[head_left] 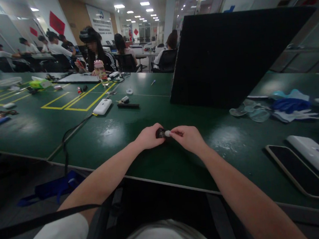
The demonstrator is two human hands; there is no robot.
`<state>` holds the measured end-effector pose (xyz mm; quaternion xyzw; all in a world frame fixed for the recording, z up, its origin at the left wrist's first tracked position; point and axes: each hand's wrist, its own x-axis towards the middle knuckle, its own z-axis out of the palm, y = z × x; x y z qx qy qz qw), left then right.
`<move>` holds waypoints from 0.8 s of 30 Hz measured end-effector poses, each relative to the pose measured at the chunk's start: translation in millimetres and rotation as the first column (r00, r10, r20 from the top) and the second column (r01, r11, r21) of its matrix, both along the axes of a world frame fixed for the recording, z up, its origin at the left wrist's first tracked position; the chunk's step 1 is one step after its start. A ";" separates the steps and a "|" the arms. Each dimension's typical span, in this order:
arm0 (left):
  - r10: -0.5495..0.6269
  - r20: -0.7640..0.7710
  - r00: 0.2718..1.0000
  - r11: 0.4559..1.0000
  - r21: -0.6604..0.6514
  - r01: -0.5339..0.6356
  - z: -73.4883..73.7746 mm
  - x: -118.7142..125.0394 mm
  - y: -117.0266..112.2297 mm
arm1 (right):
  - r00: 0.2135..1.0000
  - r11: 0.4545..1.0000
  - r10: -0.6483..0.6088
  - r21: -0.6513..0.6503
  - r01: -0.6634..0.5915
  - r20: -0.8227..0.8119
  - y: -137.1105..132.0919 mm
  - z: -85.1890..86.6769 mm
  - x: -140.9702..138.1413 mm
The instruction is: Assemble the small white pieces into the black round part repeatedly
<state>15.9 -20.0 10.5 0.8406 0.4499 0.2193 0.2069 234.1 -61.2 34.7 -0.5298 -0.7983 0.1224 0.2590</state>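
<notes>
My left hand is closed around a small black object, held just above the green table in front of me. My right hand pinches a small white piece at the black object's right end. The two hands meet at the middle of the view. What the black object is stays too small to tell.
A large black panel leans up at the right. A phone and a white power bank lie near right, gloves behind them. Another white power bank with a cable lies at left. People sit at far tables.
</notes>
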 end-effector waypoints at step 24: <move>-0.060 -0.027 0.998 0.998 0.028 0.061 2.4 1.9 -1.7 | 0.988 0.984 -0.151 -0.088 0.153 0.027 2.8 1.8 3.5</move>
